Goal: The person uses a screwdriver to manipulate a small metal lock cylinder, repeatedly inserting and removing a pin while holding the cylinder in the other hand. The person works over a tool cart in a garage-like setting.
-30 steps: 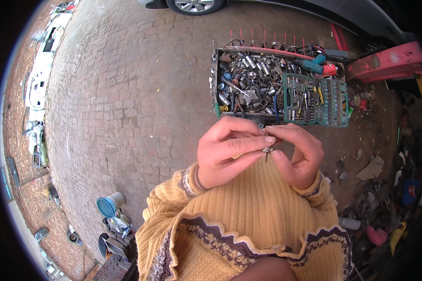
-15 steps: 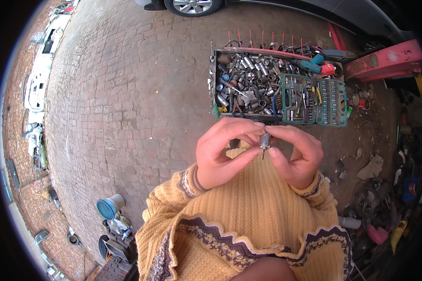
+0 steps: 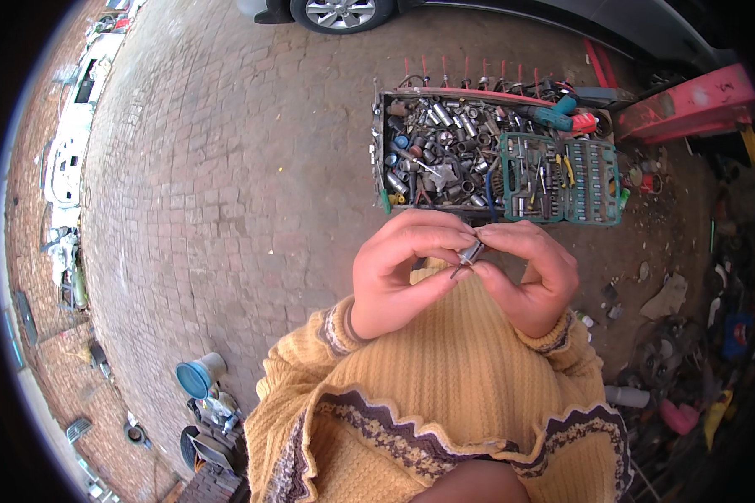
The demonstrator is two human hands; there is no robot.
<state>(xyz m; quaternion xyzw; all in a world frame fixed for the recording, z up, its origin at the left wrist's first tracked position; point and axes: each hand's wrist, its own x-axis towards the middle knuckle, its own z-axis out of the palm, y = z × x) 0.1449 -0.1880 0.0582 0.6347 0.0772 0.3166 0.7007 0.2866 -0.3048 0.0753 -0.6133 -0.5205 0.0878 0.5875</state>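
Between the fingertips of both hands, in front of my chest, is a small shiny metal cylinder with a thin shank [image 3: 471,253], much like a bit socket. My left hand [image 3: 401,267] pinches it from the left, thumb near the thin shank. From the right, my right hand [image 3: 535,270] grips the thicker end between thumb and forefinger. The piece lies tilted, its shank pointing down and left. Fingertips cover part of it. Beyond the hands sits an unfolded green socket set case [image 3: 559,220], holding sockets and hand tools.
A tray [image 3: 379,151] heaped with loose sockets and metal parts stands ahead, a teal power tool [image 3: 555,116] at its far right corner. A red metal beam [image 3: 684,113] juts in at right. A car wheel [image 3: 340,12] is at the top, a blue-rimmed bucket [image 3: 195,380] lower left.
The metal piece has turned from nearly upright to slanted, its shank swinging to the left. My fingers have shifted slightly around it; both hands stay in about the same place.
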